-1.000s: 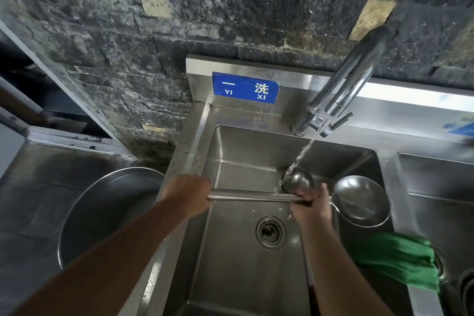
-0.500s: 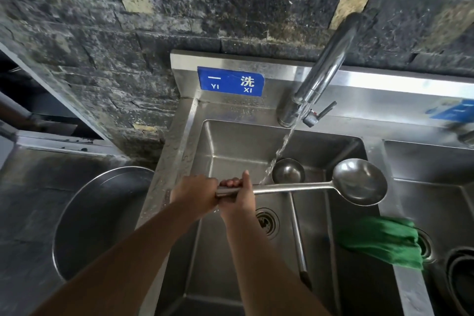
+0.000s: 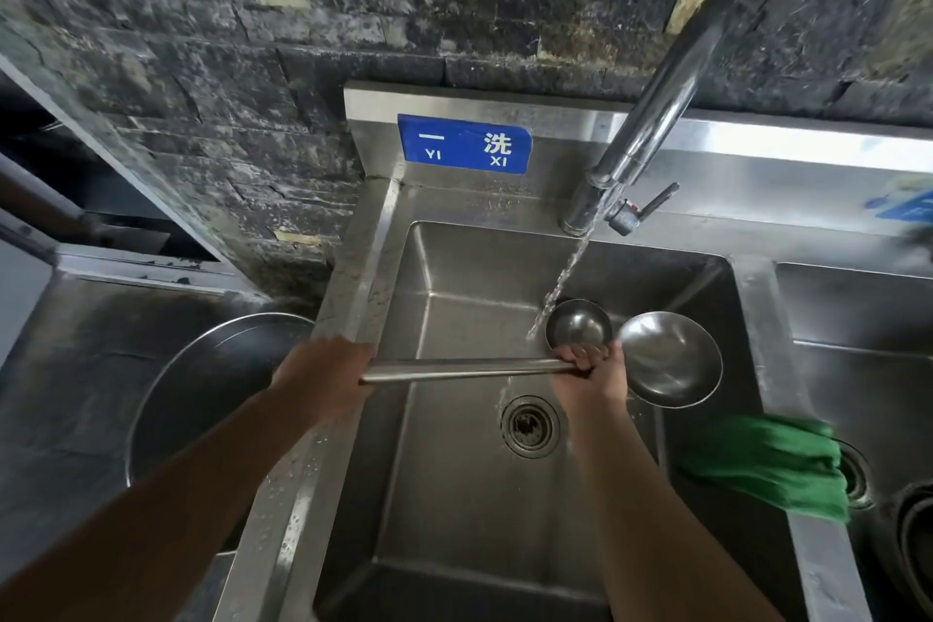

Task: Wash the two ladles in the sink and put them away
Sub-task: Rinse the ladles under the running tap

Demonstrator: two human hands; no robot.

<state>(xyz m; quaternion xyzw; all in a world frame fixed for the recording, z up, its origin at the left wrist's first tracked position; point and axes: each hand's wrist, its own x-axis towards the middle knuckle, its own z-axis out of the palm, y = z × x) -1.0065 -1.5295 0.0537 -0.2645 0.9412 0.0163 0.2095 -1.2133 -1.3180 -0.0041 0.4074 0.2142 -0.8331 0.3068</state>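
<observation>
From the head view, the person stands over the left basin of a steel sink with the tap running. The big ladle is held level across the basin, with its handle running left to right and its bowl out at the right, open side up.

The left hand holds the far end of the handle, just over the sink's left rim. It is seen from the back, so its fingers are hidden, but the handle comes straight out from under it. The right hand is wrapped round the handle where it meets the bowl, fingers curled over the top. A hold at each end probably keeps the long, wet handle from rolling or tipping.

The water lands on the handle just left of the right hand and runs off towards the drain. So the handle, not the bowl, seems to be the part being rinsed.

The small ladle lies in the same basin behind the right hand. Only its bowl shows, just beside the stream, and it looks to be waiting its turn.

A green cloth hangs over the divider to the right, within reach for wiping. A wide metal bowl sits on the worktop at left.
</observation>
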